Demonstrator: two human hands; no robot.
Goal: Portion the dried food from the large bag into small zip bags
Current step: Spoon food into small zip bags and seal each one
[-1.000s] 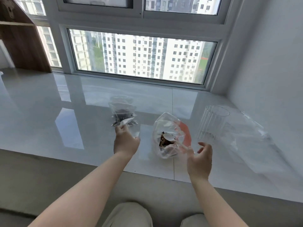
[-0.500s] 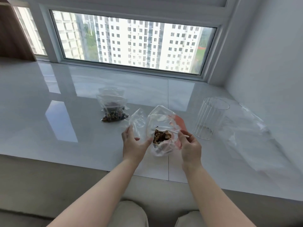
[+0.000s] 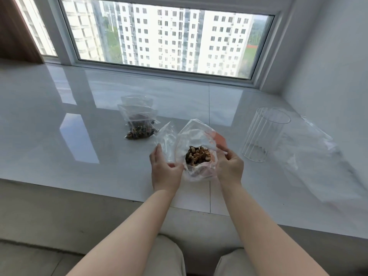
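The large clear bag (image 3: 196,134) with a red patch stands open on the white sill, dried nuts and fruit (image 3: 198,155) showing in its bottom. My left hand (image 3: 165,170) holds an empty small zip bag (image 3: 166,137) upright against the large bag's left side. My right hand (image 3: 229,166) is at the large bag's right rim, fingers curled round a thin white spoon handle (image 3: 225,152); the spoon's bowl is hidden. Filled small zip bags (image 3: 139,128) lie stacked behind and to the left.
A clear ribbed cylinder (image 3: 263,134) stands to the right of the large bag, with a big crumpled clear plastic bag (image 3: 318,156) beyond it against the right wall. The window frame (image 3: 159,65) runs along the back. My knees are below the sill's front edge (image 3: 99,193).
My left hand left the stacked bags and brought an empty small bag beside the large bag. My right hand closed in on the large bag's rim and the spoon handle.
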